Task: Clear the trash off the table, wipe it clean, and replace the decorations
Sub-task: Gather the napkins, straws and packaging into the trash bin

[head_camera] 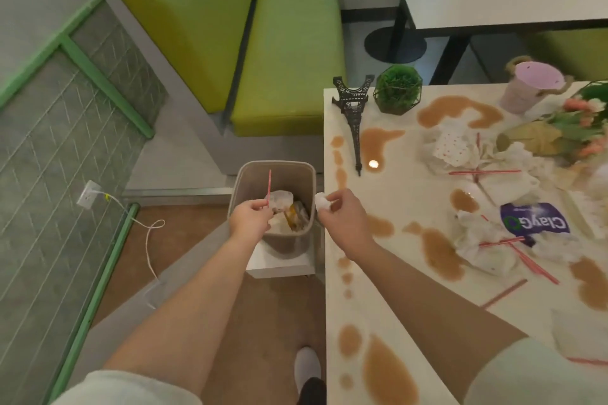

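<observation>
Stained table (404, 276), purple "ClayGo" packet (534, 222)

One text can be read — "ClayGo", in white letters with a green "G", printed on a purple packet (534, 223) lying on the table (394, 194) among crumpled napkins — seen upside down from here.
</observation>
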